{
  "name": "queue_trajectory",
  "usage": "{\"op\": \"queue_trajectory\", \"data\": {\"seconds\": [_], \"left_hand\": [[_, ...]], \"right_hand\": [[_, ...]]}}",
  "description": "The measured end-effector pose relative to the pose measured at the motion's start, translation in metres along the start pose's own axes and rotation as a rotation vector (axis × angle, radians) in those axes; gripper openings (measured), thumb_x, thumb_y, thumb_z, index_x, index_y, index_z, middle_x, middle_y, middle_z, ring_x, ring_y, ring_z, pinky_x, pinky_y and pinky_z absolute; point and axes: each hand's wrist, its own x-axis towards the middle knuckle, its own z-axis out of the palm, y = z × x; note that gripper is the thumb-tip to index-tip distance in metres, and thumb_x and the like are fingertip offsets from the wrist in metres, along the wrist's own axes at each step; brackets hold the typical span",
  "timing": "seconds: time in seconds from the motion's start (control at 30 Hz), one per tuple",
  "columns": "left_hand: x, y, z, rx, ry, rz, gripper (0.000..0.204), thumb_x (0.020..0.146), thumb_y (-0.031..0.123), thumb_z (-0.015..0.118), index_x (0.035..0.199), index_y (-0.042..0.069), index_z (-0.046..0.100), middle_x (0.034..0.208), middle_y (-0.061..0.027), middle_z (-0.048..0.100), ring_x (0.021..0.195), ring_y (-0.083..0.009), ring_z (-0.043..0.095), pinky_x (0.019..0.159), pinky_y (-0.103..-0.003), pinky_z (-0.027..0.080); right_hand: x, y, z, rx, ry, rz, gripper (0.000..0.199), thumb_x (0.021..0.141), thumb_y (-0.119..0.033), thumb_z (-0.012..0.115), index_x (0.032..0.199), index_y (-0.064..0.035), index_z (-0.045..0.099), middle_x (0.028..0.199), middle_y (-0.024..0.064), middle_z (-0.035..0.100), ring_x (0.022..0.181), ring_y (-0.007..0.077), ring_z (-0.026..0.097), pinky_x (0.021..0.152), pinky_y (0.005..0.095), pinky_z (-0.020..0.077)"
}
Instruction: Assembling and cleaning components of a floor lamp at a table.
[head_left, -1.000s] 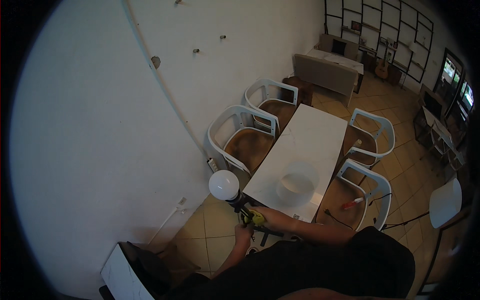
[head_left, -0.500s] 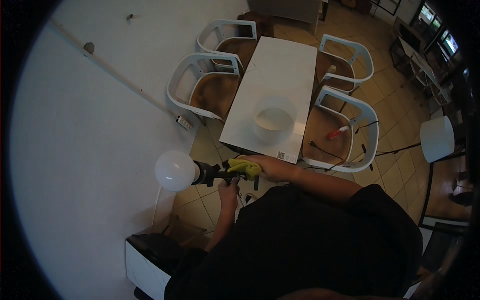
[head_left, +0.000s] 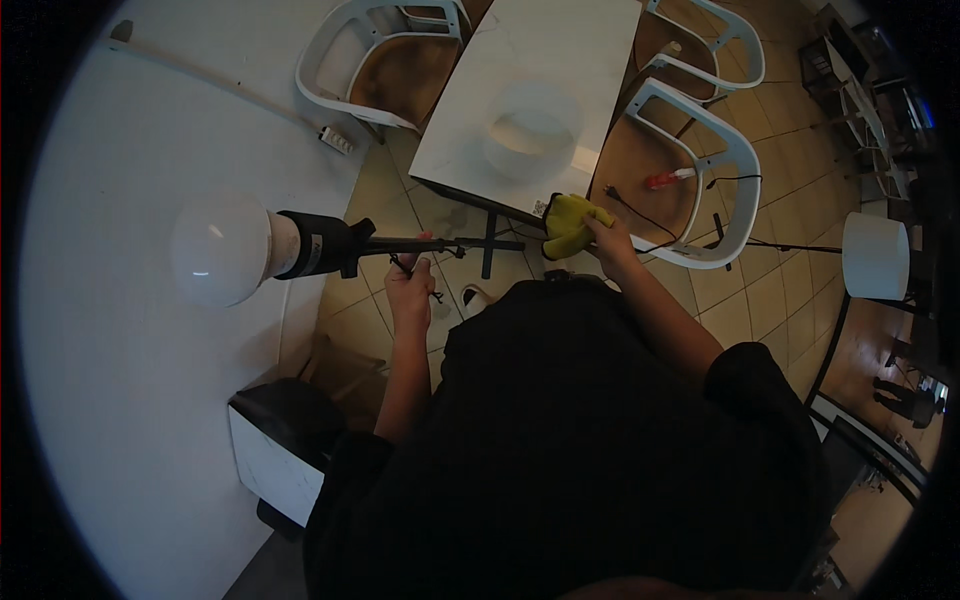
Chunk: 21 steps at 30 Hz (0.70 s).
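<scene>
Yellow cloth point(head_left: 567, 226) is bunched in the right hand point(head_left: 608, 243), fingers pinched on it. The left hand point(head_left: 408, 293) curls round a slim dark pole point(head_left: 440, 244); left of that hand, a black socket point(head_left: 338, 246) carries a small pale label point(head_left: 316, 247), probably printed but too dim to read, and a glossy white globe point(head_left: 222, 250). Left of the right hand, a square code point(head_left: 540, 208) marks the table point(head_left: 545, 45).

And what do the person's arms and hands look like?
The left hand and right hand are bare, with no gloves, and the forearms are bare too. Black sleeves, matching the black top, end around the elbows. No watch or bracelet shows.
</scene>
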Motion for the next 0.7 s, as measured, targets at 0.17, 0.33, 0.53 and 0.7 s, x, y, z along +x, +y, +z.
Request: {"op": "queue_trajectory", "data": {"seconds": [0.17, 0.33, 0.53, 0.7], "left_hand": [[-0.01, 0.0, -0.001, -0.101, 0.006, 0.106, 0.033, 0.104, 0.024, 0.051, 0.129, 0.004, 0.058, 0.128, -0.0091, 0.062, 0.052, -0.0026, 0.028, 0.046, -0.02, 0.026], [-0.028, -0.009, -0.005, -0.111, 0.244, 0.027, 0.046, 0.106, 0.039, 0.042, 0.132, 0.003, 0.052, 0.128, -0.0088, 0.058, 0.051, -0.0028, 0.026, 0.045, -0.021, 0.023], [-0.066, -0.009, -0.007, -0.084, 0.398, -0.052, 0.047, 0.106, 0.043, 0.039, 0.13, 0.005, 0.049, 0.104, -0.0026, 0.052, 0.052, -0.004, 0.027, 0.046, -0.021, 0.022], [-0.088, -0.018, -0.003, -0.122, 0.417, -0.157, 0.031, 0.107, 0.031, 0.042, 0.121, 0.005, 0.052, 0.091, 0.0019, 0.048, 0.057, -0.0049, 0.031, 0.049, -0.02, 0.025]], "right_hand": [[0.038, 0.033, -0.019, 0.192, -0.055, 0.084, 0.043, 0.094, -0.013, 0.057, 0.133, -0.0011, 0.043, 0.131, 0.0153, 0.049, 0.122, 0.0327, 0.052, 0.1, 0.0521, 0.0478], [0.065, 0.043, -0.018, 0.294, 0.106, 0.099, 0.043, 0.092, -0.013, 0.056, 0.132, 0.0001, 0.043, 0.131, 0.0159, 0.049, 0.118, 0.0327, 0.054, 0.1, 0.0497, 0.0472], [0.106, 0.065, -0.034, -0.08, 0.313, -0.023, 0.075, 0.09, -0.029, 0.066, 0.146, -0.0013, 0.025, 0.143, 0.0212, 0.037, 0.132, 0.0349, 0.04, 0.108, 0.0544, 0.0364], [0.126, 0.074, -0.045, -0.12, 0.182, 0.237, 0.086, 0.088, -0.037, 0.07, 0.15, -0.0034, 0.022, 0.145, 0.0199, 0.036, 0.132, 0.0338, 0.039, 0.109, 0.0508, 0.0339]]}}
